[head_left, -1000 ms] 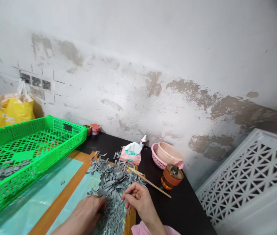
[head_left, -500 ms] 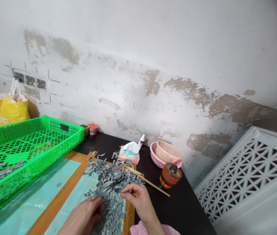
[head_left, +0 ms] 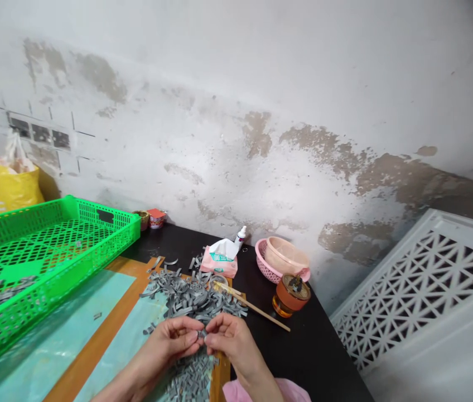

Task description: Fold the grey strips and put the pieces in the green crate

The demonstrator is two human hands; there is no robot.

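My left hand (head_left: 177,338) and my right hand (head_left: 230,337) meet fingertip to fingertip above the table. Each is closed in a pinch, thumb against forefinger. A small grey piece (head_left: 201,334) shows between the fingertips, held from both sides; its exact kind is too small to make out. Just beyond the hands lies a heap of curved grey strips (head_left: 186,296). Below them spreads a layer of short grey pieces (head_left: 190,379), partly hidden by my left hand and wrist.
A green plastic crate (head_left: 58,285) with grey pieces inside stands at the left. Behind the heap are a tissue pack (head_left: 218,268) and a white bottle (head_left: 240,237). A wooden stick (head_left: 265,316), an amber jar (head_left: 290,296) and pink baskets (head_left: 268,271) are at the right.
My left hand has risen from the short grey pieces and moved right to meet my right hand. A small grey piece now shows between the fingertips. The view has shifted slightly.
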